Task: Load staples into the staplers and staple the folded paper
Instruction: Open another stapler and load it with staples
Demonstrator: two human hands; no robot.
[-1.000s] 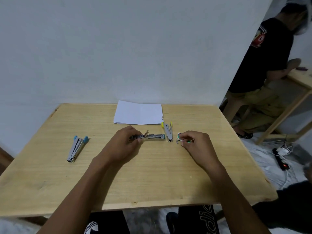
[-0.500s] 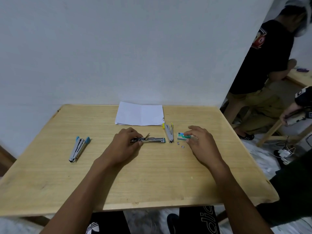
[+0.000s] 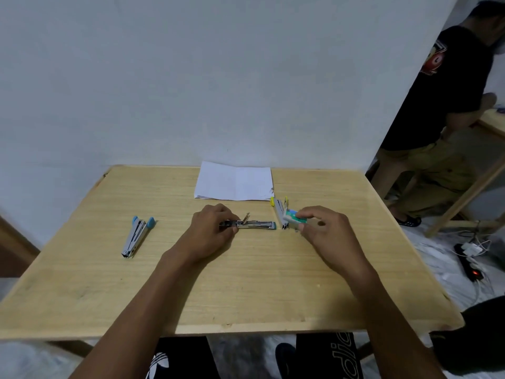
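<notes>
Between your right thumb and fingertips (image 3: 302, 214) the small green staple box (image 3: 293, 216) is now pinched and lifted a little off the table (image 3: 273, 283); half a second ago it was still lying flat under your fingers, beside some tiny loose pieces. So your right hand (image 3: 326, 231) has changed from reaching to holding, and I judge that the next thing is to take a strip of staples out of the box.

Your left hand (image 3: 210, 228) has not moved: its fingers stay closed around the rear end of the opened green stapler (image 3: 252, 225), which lies in the middle of the table, a bit toward the far edge, with its metal channel pointing to the right. It seems ready to receive staples, but I cannot tell whether the channel is empty.

Just beside the box, touching or almost touching it, lies the yellow stapler (image 3: 280, 213), near the right corner of the folded paper (image 3: 234, 181). The paper rests at the far edge of the table, against the wall, and is not yet stapled. The blue stapler (image 3: 136, 236) lies well apart, toward the left edge, untouched.

The loading has only begun, in my opinion. Be careful with the box over the yellow stapler, because small staples can fall out and scatter.
</notes>
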